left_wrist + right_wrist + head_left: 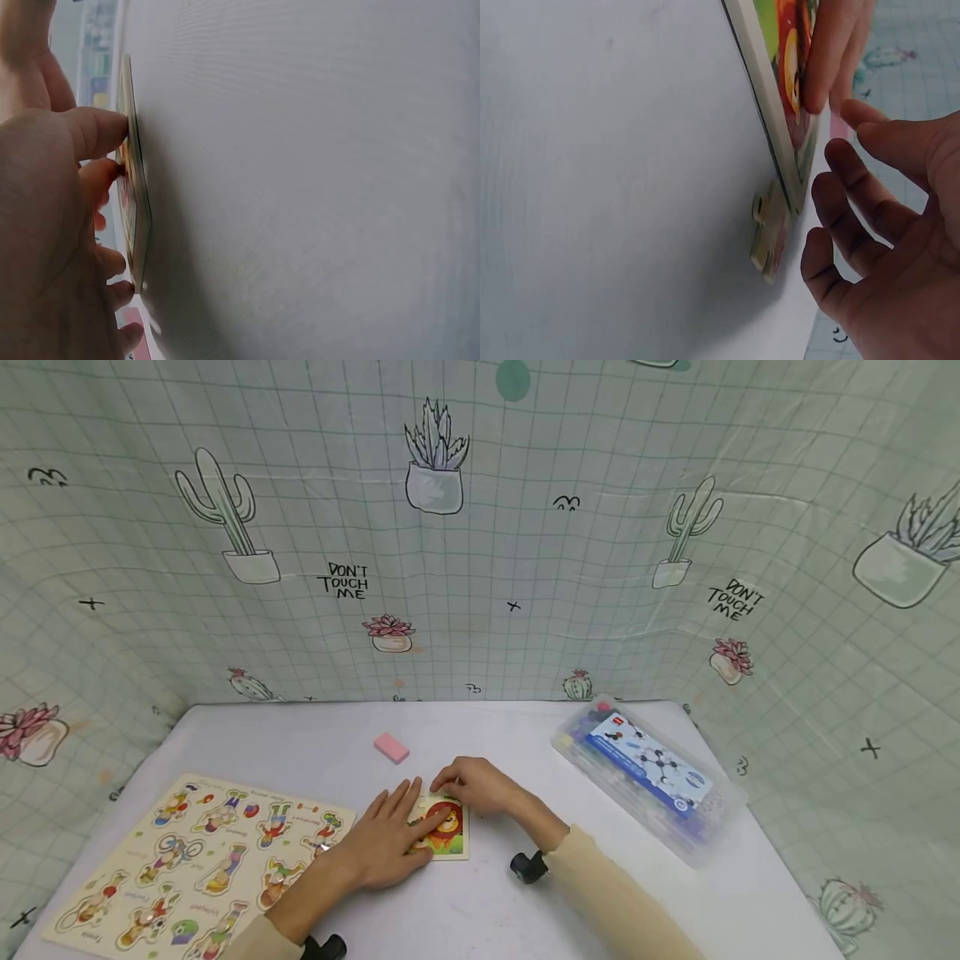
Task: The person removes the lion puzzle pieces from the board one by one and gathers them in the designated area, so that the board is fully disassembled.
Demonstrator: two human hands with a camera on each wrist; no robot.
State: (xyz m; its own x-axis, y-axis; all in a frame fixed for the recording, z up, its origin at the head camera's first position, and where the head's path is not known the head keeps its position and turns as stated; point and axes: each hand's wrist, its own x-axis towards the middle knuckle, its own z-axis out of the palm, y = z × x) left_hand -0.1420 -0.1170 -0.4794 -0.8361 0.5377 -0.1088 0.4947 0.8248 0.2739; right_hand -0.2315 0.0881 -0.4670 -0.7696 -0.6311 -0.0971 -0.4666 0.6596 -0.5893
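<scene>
- Near the middle of the tabletop [487, 918], between its left and right edges, lies a small square lion puzzle [447, 828], flat, with its picture side up.
- The left hand [378, 847] rests on that puzzle with straight, spread fingers — the index lies across the lion picture, and the thumb touches the edge nearest the person.
- The right hand [476, 783] is bent over the puzzle's far right corner. Thumb and index tips sit close together; I cannot tell whether anything is pinched between them. Its other three fingers curl loosely, apart from one another.
- Beneath the right hand, a loose puzzle piece [771, 232] with a knobbed edge lies on the tabletop, just beside one corner of the lion puzzle — the right wrist view is too dim to tell whether they touch.
- Toward the far edge of the tabletop, beyond the left hand's fingertips, lies a pink block [392, 747], perhaps an eraser.
- Along the left edge, reaching to the near left part, lies a large sports-figure puzzle board [255, 852]; the left forearm passes over its right side.
- By the far right corner, slanting along the right edge, a clear plastic case [648, 781] bears a blue-and-white label showing a molecular model.
- Behind the far edge hangs a checked cloth [480, 552] printed with potted cacti and "Don't touch me".
</scene>
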